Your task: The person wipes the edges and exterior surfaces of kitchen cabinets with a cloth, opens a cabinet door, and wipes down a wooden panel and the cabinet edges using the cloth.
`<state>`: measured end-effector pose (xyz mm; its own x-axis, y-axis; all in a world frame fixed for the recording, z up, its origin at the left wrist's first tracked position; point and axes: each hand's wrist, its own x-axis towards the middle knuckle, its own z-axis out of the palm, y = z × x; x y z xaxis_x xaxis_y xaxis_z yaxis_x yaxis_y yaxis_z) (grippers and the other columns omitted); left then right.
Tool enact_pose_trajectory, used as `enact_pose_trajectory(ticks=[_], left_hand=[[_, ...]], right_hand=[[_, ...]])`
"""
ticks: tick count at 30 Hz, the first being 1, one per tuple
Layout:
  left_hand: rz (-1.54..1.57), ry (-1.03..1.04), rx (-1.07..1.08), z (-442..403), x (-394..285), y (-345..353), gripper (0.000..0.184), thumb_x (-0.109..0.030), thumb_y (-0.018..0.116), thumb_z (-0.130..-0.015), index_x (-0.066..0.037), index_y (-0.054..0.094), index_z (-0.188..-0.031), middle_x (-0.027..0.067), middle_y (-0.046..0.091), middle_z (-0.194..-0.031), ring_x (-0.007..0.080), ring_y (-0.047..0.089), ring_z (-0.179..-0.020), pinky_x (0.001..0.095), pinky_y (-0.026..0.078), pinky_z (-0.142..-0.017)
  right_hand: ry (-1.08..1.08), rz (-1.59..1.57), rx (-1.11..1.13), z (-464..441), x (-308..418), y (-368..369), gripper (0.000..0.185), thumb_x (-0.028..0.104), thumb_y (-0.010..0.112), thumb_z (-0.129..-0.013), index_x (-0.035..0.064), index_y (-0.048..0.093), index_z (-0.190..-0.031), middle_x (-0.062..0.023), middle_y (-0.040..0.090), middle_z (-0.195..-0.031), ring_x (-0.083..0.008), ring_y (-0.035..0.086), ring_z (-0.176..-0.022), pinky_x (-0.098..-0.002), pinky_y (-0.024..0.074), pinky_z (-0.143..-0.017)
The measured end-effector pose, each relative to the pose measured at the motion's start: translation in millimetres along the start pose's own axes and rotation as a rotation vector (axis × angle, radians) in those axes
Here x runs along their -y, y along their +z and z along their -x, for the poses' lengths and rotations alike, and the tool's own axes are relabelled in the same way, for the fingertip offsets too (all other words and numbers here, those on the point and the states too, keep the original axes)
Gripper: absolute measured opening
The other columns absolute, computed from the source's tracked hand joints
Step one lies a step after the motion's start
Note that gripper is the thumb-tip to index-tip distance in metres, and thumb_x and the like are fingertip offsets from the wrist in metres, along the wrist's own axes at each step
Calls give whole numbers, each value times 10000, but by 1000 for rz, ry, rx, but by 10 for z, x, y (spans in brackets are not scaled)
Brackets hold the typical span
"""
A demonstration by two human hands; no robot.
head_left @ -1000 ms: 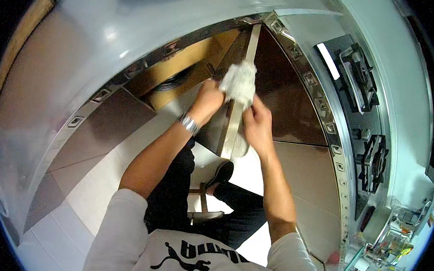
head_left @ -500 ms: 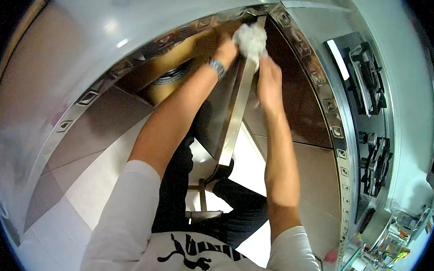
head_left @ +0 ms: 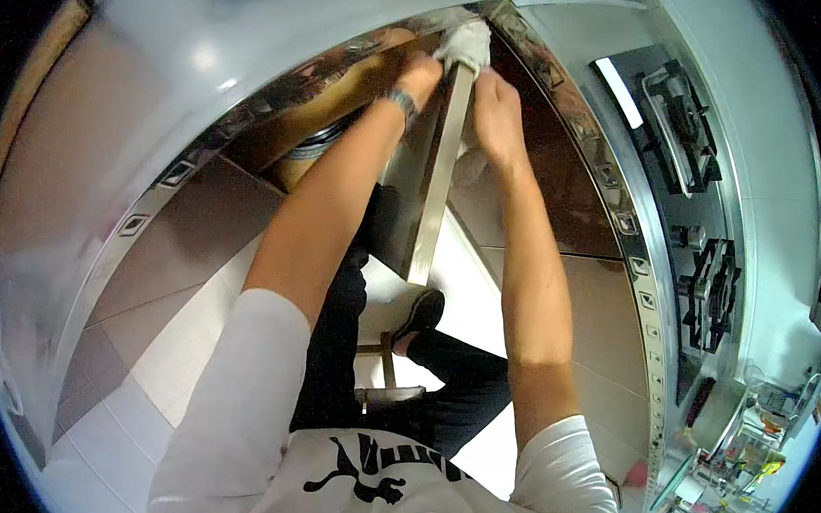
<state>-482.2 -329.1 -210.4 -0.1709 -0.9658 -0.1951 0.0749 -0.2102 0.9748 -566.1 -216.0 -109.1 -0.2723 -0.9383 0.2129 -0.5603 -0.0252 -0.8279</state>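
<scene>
A crumpled white cloth point(head_left: 465, 46) is draped over the edge of an open cabinet door point(head_left: 440, 179), near its far end. My left hand point(head_left: 421, 77), with a watch point(head_left: 405, 103) on the wrist, grips the cloth on the door's left side. On the other side, my right hand point(head_left: 499, 112) is closed at the cloth's right edge; its fingertips are partly hidden. The door stands between my two forearms, its pale edge running toward me.
An open cabinet with a round container point(head_left: 309, 149) is at left, under a shiny counter point(head_left: 198, 55). On the right counter are a gas stove point(head_left: 677, 122) and cluttered kitchenware point(head_left: 743, 469). A stool point(head_left: 389, 395) and my shoe point(head_left: 421, 313) are below.
Both hands and the cloth have shifted toward the far end of the door edge and slightly left. The whole view has tilted a little as well.
</scene>
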Motion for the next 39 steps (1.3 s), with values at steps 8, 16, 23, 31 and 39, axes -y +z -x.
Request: enact_pose_trajectory(ticks=[8, 16, 23, 31, 39], left_hand=[[-97, -123, 33, 1496, -251, -391, 165, -8, 450, -777, 73, 557, -873, 199, 596, -870, 234, 569, -816, 364, 444, -706], [129, -244, 160, 2744, -200, -676, 241, -24, 446, -858, 58, 632, -988, 110, 658, -933, 171, 602, -842, 306, 462, -736], [69, -271, 157, 3028, -383, -698, 212, -56, 489, -883, 36, 650, -985, 78, 663, -928, 137, 594, -830, 282, 455, -731], [376, 31, 32, 1813, 149, -480, 171, -150, 566, -876, -13, 636, -802, 45, 636, -791, 124, 575, -726, 306, 470, -646], [373, 11, 94, 788, -255, -256, 142, -100, 613, -787, 41, 626, -803, 99, 629, -774, 190, 590, -680, 339, 457, -598]], right_hand=[[8, -165, 65, 1193, 319, -46, 356, 254, 363, -973, -39, 562, -1006, -172, 580, -777, -194, 517, -729, -369, 447, -723], [135, -290, 144, 2292, 625, -95, 402, 269, 358, -999, -48, 537, -1170, -92, 620, -1013, -137, 529, -929, -284, 431, -831], [187, -232, 168, 2506, 653, -137, 377, 212, 394, -980, 9, 492, -1282, -140, 637, -848, -155, 574, -792, -306, 458, -770], [194, -44, 131, 1663, 690, -283, 440, 354, 490, -910, -52, 639, -831, -246, 617, -804, -333, 618, -740, -428, 461, -722], [339, 64, 39, 332, 562, -49, 568, 436, 620, -723, -102, 656, -901, -303, 633, -934, -420, 625, -911, -429, 481, -805]])
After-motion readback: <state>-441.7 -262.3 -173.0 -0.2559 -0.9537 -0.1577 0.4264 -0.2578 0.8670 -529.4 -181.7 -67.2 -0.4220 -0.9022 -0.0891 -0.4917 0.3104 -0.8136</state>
